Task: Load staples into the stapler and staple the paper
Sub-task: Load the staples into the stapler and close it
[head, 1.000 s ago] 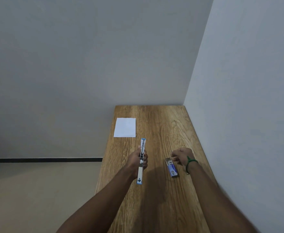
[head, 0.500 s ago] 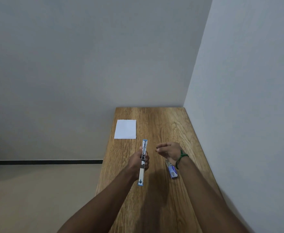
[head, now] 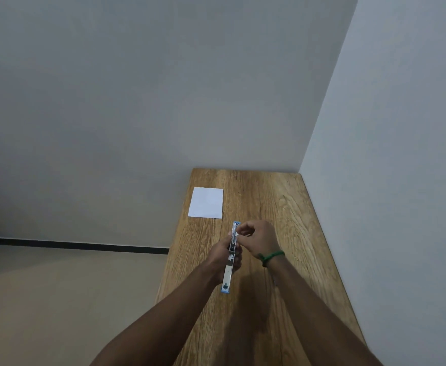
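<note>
My left hand point(head: 220, 256) grips the middle of a blue and silver stapler point(head: 228, 276), which is opened out flat and points away from me above the wooden table point(head: 285, 207). Over the stapler's far half, my right hand point(head: 258, 240) has thumb and fingertips pinched together on a small pale strip of staples point(head: 238, 233). The strip sits right at the open magazine. A white sheet of paper point(head: 206, 202) lies flat near the table's far left corner. The staple box is hidden, probably under my right forearm.
The table fits into a corner, with a grey wall along its right side and another at its far end. Its left edge drops to a beige floor. A green band point(head: 270, 257) circles my right wrist.
My right hand left the staple box on the table and moved up and to the left, reaching the stapler's far half. My left hand kept its hold on the stapler.
</note>
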